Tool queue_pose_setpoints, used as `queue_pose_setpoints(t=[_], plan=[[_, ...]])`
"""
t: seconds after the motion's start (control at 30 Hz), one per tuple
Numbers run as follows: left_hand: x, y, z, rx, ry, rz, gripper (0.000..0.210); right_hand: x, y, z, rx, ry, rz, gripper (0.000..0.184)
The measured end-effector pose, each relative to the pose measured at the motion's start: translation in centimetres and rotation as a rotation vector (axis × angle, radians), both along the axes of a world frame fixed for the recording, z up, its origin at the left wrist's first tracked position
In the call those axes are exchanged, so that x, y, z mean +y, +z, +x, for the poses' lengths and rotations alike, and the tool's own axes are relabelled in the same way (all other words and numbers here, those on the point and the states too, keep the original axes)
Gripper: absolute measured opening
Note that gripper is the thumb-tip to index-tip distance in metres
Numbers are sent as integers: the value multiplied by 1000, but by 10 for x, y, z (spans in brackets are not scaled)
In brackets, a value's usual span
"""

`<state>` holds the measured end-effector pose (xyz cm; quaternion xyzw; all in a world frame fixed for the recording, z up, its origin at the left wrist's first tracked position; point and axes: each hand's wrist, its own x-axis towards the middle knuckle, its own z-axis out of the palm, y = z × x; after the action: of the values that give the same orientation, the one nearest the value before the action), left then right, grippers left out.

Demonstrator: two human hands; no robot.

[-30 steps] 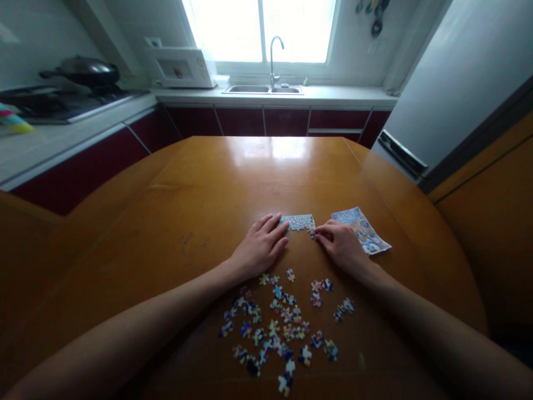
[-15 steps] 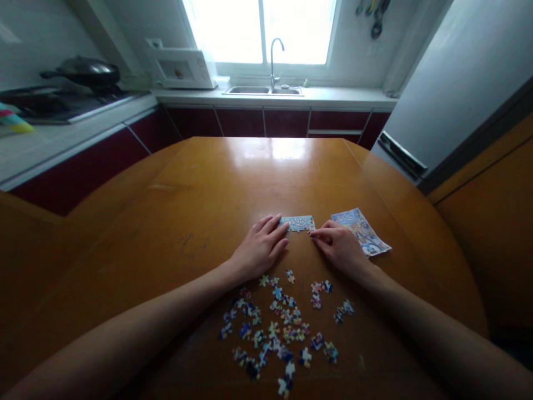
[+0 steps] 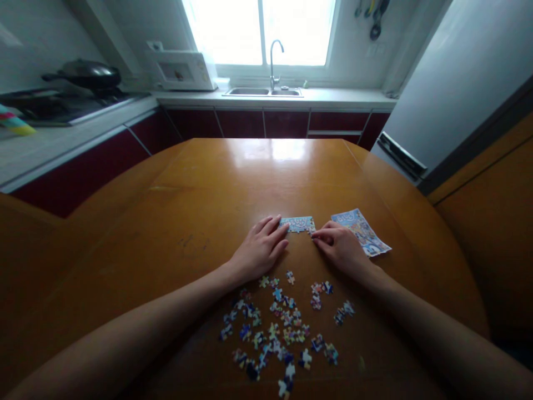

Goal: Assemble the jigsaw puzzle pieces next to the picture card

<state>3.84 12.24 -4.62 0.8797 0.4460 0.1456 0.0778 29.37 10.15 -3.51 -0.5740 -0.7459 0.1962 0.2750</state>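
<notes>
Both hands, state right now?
Left hand: open, at the puzzle strip's left end.
Right hand: pinched closed at its lower right corner; any held piece can't be told.

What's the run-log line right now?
left hand: over left end of joined puzzle section; right hand: at its near right corner, grip unclear; loose pieces: scattered in foreground; picture sheet: partly behind right hand

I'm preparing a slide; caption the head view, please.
Left hand and right hand at a partly joined jigsaw, loose pieces scattered nearer.
</notes>
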Motion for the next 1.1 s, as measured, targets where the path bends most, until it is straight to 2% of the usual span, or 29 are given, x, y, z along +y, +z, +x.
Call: queue_pose_setpoints(t=[0.5,0.77,1.1], plan=[[0,-1,0,-9,-3,10,47,0,1,3,12,-54,-4,28],[1,-1,-1,6,-6,7,48,-2,6,0,-48,-20,-46,26],[-1,3,1,24,-7,11,47,1,2,0,-5,-68,7,27]])
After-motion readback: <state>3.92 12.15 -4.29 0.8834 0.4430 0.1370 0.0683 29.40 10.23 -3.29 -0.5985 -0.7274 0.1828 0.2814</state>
